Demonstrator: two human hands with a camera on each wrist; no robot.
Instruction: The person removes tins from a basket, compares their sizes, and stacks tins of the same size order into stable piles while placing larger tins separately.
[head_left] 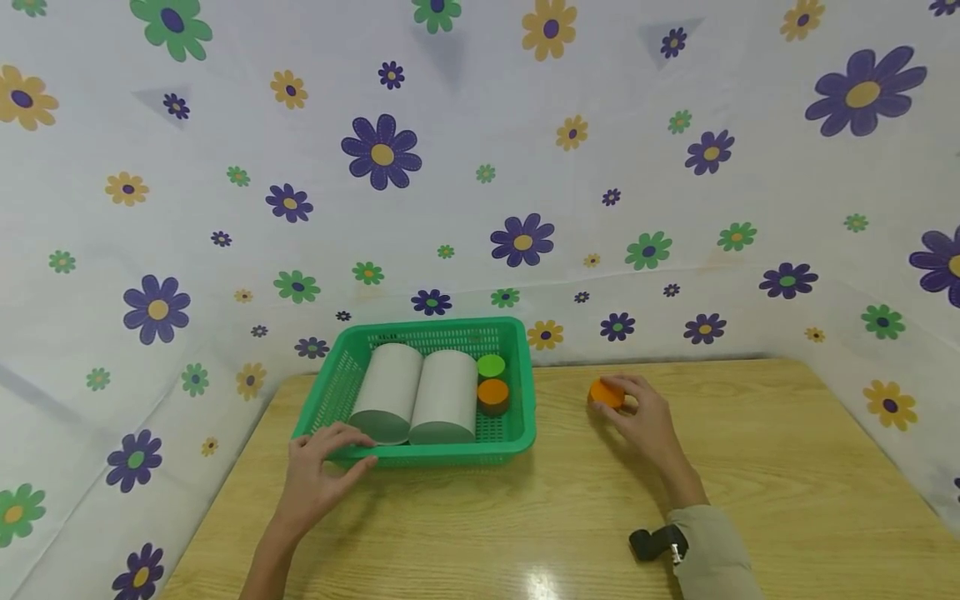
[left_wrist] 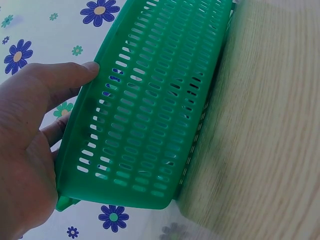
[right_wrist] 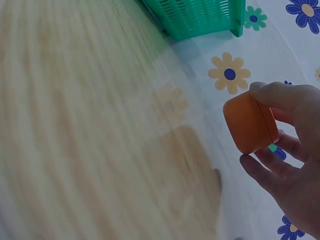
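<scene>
Far left: white floral cloth (head_left: 150, 250) as backdrop, purple, yellow and green flowers, wrapping round both sides and draped below the counter edges.

Counter (head_left: 525, 517): light wood grain, glossy, glare spot near the front edge.

Left hand (head_left: 318, 471) at the near left corner of the green basket (head_left: 517, 417); fingers (head_left: 352, 437) laid over the rim, thumb along the slotted outer wall, loosely clasping the rim rather than clenched. Left wrist view: thumb tip touching the top edge of the wall, basket base flat on the counter.

Inside the basket: two grey cylinders (head_left: 416, 392) lying side by side, touching, flat ends toward the camera. Just right of them, a green disc (head_left: 491, 365) at the back and an orange disc (head_left: 492, 393) in front, close together against the right wall.

Right of the basket, apart from it: right hand (head_left: 645, 421) low over the counter, fingers (right_wrist: 280, 97) curled round a loose orange puck (head_left: 606, 392), grasping it. Right wrist view: puck pinched between thumb and fingertips, tilted on edge; cannot tell whether it touches the wood.

Near right front: beige sleeve (head_left: 712, 550) with a black wrist mount (head_left: 658, 543) beside it.
</scene>
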